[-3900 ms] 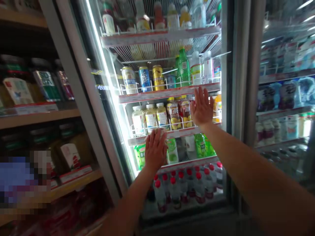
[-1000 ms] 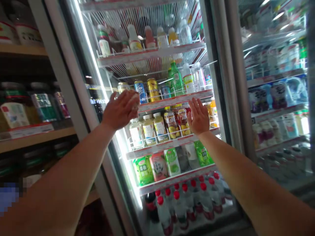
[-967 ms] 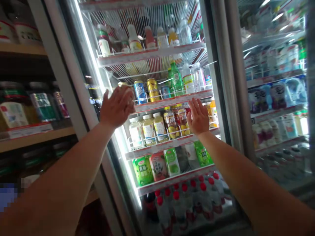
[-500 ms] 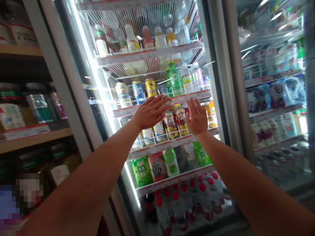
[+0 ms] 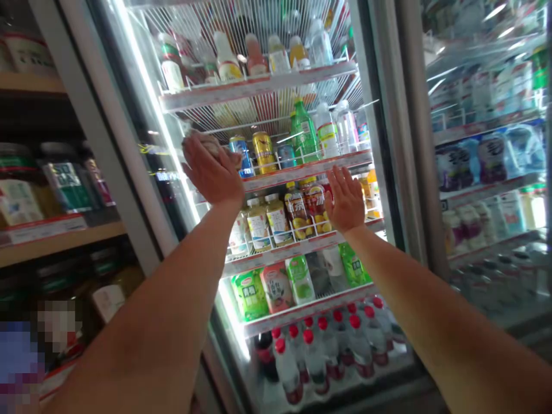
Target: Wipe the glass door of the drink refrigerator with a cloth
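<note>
My left hand [image 5: 213,169] is pressed against the glass door [image 5: 276,123] of a lit drinks cooler, fingers spread toward the upper left. A crumpled pale cloth [image 5: 235,159] shows at the edge of its fingers, held between hand and glass; most of it is hidden. Behind that hand stand a blue can [image 5: 241,155] and a gold can [image 5: 263,152]. My right hand [image 5: 346,200] lies flat and open on the same glass, fingers upward, with nothing visible in it. Near it, behind the glass, are dark bottles with yellow caps [image 5: 298,213].
Wooden shelves [image 5: 64,236] with jars stand at the left, beside the metal door frame [image 5: 99,132]. On the right, a second cooler [image 5: 491,190] holds bottles and packs. Red-capped bottles [image 5: 317,356] fill the cooler's bottom. A blurred patch [image 5: 21,356] covers the lower left.
My left hand has swept leftward and slightly up across the glass with the cloth, uncovering the jars and bottles in the middle. My right hand has stayed in place.
</note>
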The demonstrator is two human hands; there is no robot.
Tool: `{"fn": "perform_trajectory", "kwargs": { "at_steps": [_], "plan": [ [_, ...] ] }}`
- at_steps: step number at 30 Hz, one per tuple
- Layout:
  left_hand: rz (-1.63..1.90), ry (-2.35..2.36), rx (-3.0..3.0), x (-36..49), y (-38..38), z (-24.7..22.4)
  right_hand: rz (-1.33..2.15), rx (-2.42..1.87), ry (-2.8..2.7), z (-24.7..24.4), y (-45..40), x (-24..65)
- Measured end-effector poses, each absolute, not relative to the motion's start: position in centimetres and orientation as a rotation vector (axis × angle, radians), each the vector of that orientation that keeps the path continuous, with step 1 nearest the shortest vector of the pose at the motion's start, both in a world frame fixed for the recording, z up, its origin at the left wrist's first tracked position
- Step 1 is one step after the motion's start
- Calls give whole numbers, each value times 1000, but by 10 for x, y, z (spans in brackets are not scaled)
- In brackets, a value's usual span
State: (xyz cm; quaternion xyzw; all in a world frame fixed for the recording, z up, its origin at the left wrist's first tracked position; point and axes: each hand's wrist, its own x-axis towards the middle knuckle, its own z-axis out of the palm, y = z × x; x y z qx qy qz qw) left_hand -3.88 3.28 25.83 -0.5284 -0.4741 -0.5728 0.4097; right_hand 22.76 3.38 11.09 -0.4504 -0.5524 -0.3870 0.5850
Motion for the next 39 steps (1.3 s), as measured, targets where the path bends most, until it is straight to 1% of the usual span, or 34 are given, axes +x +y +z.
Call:
{"fn": "perform_trajectory", "kwargs": {
  "at_steps": [2, 6, 8, 14, 20, 22, 24, 28, 30, 31, 33, 36, 39],
  "plan": [
    [-1415, -1038, -1413, -39, 28, 256, -890, -1054, -1292, 111, 33, 227],
    [-960, -577, -1767, -36, 18, 248, -886, -1056, -1292, 112, 32, 227],
    [-883, -502, -1796, -35, 17, 245, -903, -1057, -1284, 112, 32, 227],
    [-1161, -666, -1678, -34, 21, 251, -953, -1065, -1249, 111, 32, 226],
    [-1667, -1000, -1461, -54, 38, 259, -958, -1053, -1257, 111, 34, 227],
    [-1685, -994, -1414, -58, 39, 254, -947, -1048, -1266, 110, 35, 227],
    [-1522, -865, -1498, -57, 34, 245, -936, -1044, -1271, 110, 35, 227],
    [-920, -563, -1797, -54, 16, 229, -951, -1039, -1247, 109, 36, 227],
    [-775, -513, -1835, -57, 10, 229, -978, -1035, -1233, 109, 37, 226],
    [-759, -514, -1834, -60, 9, 231, -989, -1031, -1228, 109, 37, 226],
    [-837, -565, -1792, -72, 8, 238, -997, -1027, -1222, 109, 37, 226],
    [-1110, -718, -1644, -90, 13, 250, -992, -1038, -1216, 109, 35, 225],
    [-1291, -788, -1565, -97, 21, 249, -995, -1058, -1217, 110, 33, 224]
  ]
}}
